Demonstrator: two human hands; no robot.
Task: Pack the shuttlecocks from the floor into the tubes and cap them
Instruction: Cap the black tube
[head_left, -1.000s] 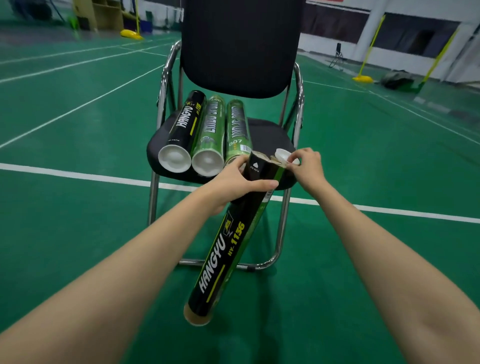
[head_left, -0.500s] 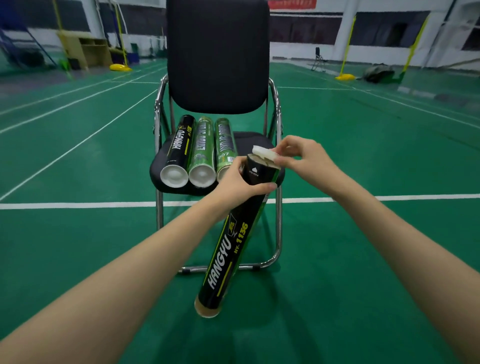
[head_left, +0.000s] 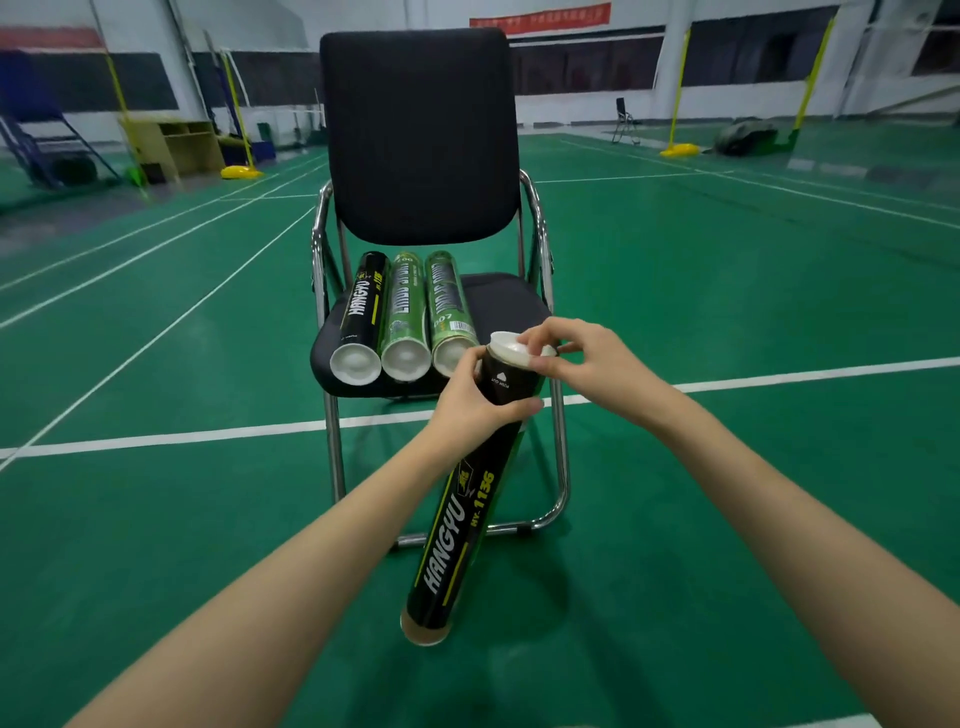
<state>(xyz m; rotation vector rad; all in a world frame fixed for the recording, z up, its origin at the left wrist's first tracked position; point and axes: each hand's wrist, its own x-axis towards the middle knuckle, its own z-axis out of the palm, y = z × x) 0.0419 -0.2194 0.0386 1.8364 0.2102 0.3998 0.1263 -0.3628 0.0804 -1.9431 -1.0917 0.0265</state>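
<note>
White plastic cap sits on the upper mouth of the black tube, which we hold slanted in front of the chair: long axis running from the top end, up and away, to the bottom end, low and toward us. Left hand is wrapped around the tube just below the mouth, steadying it. Right hand is curled over the cap, fingers pinching its rim; it is the hand on the cap, so the press falls to it. Whether the cap is fully seated we cannot tell; one edge looks slightly raised. We judge the push should go straight down along the tube's axis. Three capped tubes lie side by side on the seat, just beyond our hands.
</note>
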